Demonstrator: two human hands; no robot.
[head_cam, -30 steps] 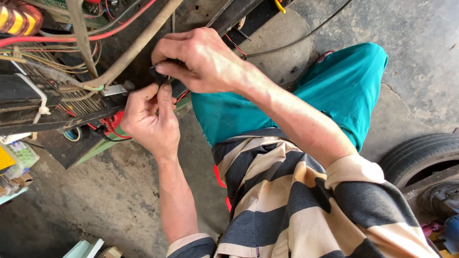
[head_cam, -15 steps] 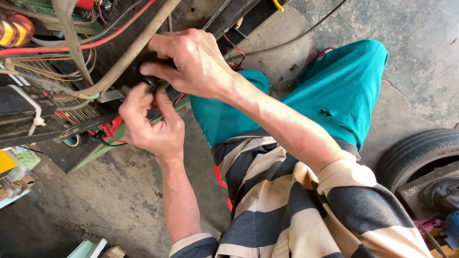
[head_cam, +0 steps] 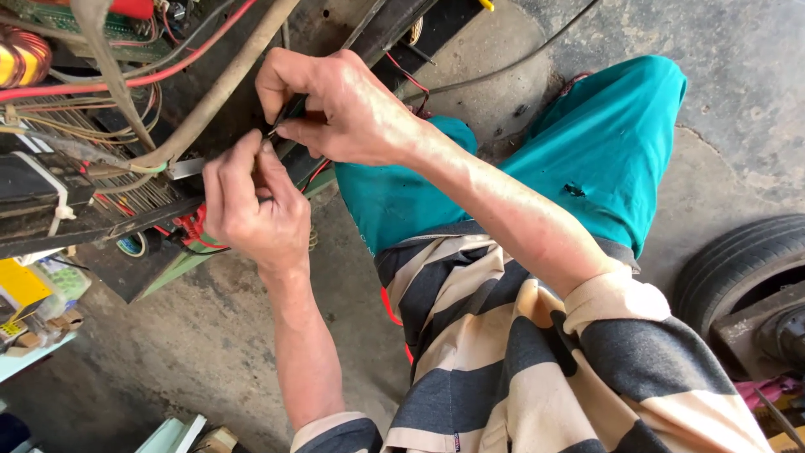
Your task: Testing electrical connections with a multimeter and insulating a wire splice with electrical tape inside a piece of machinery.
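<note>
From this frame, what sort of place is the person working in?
Probably a repair workshop, likely vehicle or electrical: a bare concrete floor, a tyre on the ground, and an opened unit with a copper coil and loose wiring.

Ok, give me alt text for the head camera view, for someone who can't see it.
Two bare hands, the left hand and right hand, pinch a thin dark wire at an opened electrical machine full of cables. The person crouches on a concrete floor in teal trousers; a tyre sits at the right.

The trousers [head_cam: 604, 151] are teal. Below the trousers, the shirt [head_cam: 537, 369] has dark grey and cream stripes. Left of them, red wires [head_cam: 126, 80] cross a copper-coloured coil [head_cam: 21, 54].
</note>
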